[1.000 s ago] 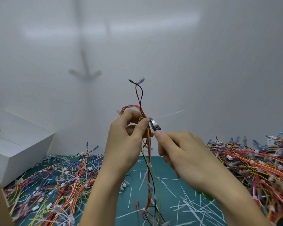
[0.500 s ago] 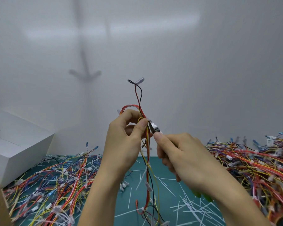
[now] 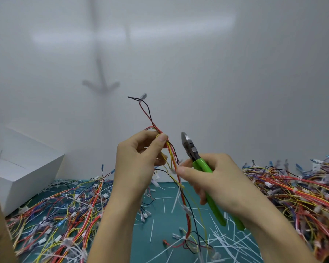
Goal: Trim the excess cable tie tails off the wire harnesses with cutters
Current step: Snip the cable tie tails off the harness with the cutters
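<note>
Pinches the harness (image 3: 171, 154) high in the left grip (image 3: 139, 158), thumb pressed against the wires, letting the rest hang straight down to the tabletop (image 3: 169, 221) to keep the ties easy to see. Clenches the right grip (image 3: 217, 179) round the green handles of the cutters (image 3: 199, 163), blades together and pointing up, just beside the wires but not touching (probably parked safely between snips). Stretches the right forefinger toward a small white tie (image 3: 172, 170) lower on the bundle, likely to find its tail. Leaves cut tails (image 3: 222, 242) scattered below, with heaps (image 3: 292, 192) of harnesses to either side.
</note>
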Demonstrator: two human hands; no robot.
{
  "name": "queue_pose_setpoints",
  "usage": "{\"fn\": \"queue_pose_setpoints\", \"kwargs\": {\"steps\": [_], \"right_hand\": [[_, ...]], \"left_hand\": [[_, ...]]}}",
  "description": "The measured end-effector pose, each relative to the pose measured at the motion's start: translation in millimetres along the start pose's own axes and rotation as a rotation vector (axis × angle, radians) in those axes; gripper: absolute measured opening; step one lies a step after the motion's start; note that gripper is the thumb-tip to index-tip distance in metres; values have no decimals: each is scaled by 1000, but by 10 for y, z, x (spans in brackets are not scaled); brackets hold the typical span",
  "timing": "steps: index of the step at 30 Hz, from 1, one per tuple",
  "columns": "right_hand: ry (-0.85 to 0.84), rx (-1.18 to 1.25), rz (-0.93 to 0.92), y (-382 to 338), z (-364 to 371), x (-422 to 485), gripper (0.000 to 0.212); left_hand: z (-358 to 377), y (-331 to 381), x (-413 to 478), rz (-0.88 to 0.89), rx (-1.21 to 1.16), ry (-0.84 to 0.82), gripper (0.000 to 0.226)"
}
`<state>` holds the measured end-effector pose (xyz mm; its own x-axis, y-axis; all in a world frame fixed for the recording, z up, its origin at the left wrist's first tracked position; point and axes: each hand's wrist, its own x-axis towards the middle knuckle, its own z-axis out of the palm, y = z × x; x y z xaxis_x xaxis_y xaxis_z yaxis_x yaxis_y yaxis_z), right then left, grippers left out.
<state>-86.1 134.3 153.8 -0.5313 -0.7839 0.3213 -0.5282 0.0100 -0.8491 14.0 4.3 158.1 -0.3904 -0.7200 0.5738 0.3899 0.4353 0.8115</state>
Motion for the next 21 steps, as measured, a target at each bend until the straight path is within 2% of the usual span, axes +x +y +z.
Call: {"fn": "queue_pose_setpoints", "kwargs": {"steps": [3, 11, 13, 15, 18, 20, 21], "right_hand": [[-6, -37, -29, -1, 25, -10, 16], [77, -72, -80, -7, 18, -12, 19], [137, -49, -118, -3, 41, -2, 17], [212, -17, -148, 4, 50, 12, 14], [302, 8, -177, 25, 21, 33, 9], [337, 4, -195, 42, -9, 44, 7], [351, -7, -204, 54, -24, 50, 7]], "left_hand": [[4, 10, -6, -29, -28, 9, 8], [46, 58, -43, -39, -68, -37, 9], [66, 67, -49, -41, -28, -121, 15], [87, 79, -57, -57, -28, -160, 10], [67, 94, -61, -71, -31, -88, 10], [21, 115, -59, -128, 28, -92, 26], [3, 131, -63, -187, 70, -146, 37]]}}
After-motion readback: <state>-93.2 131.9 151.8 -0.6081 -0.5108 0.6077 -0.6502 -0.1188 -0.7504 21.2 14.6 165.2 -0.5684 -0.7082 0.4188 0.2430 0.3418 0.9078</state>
